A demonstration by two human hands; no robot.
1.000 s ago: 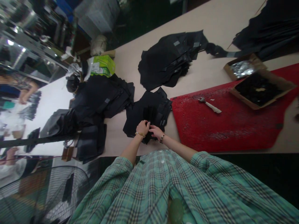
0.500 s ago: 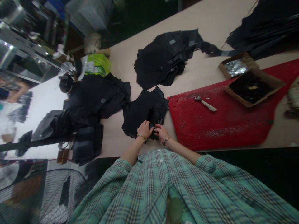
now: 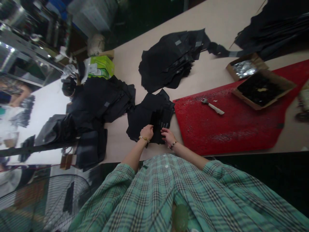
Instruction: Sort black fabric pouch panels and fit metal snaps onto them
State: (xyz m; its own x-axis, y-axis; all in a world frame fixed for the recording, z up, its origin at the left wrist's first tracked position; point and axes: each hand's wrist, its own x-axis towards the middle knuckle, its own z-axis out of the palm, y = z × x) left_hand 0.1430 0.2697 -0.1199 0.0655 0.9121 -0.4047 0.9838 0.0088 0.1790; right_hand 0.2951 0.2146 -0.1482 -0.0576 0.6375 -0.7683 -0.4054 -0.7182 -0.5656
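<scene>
My left hand is closed at the near edge of a stack of black fabric pieces. Its fingers pinch a dark piece of black fabric that blends into the stack, so its outline is hard to make out. To the right, my right hand rests at the stack's near right edge, fingers apart and partly stretched out. Small grey stripes show on the black fabric just beyond its fingertips. The hands are a short way apart.
Right of the stack lies a red board with a white-handled tool and a cardboard box of dark small parts. More black stacks lie behind and left. A wire fan guard stands lower left.
My hands have moved apart: the left slightly left, the right slightly right. The dark piece by the left fingers has shifted a little left.
</scene>
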